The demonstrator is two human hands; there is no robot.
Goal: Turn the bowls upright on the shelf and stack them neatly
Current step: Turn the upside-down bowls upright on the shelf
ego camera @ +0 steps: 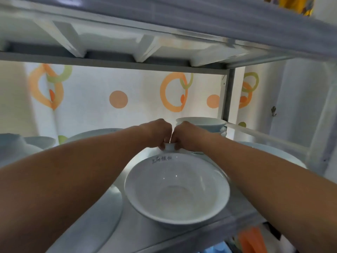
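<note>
both arms reach straight in, left hand (pixel 160 134) and right hand (pixel 184 136) knuckle to knuckle, each grip pinching the foot of the bowl (pixel 176 189), which is tilted mouth-outward near the shelf's (pixel 237 207) front edge.

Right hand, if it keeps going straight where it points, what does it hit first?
Likely the left hand, which the right hand nearly touches above the bowl foot both pinch.

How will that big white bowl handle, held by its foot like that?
Probably rigid and breakable: the bowl looks like glazed ceramic. Its glossy foot is small, so the pinch may slip. Tilted up, it could roll on its rim.
</note>
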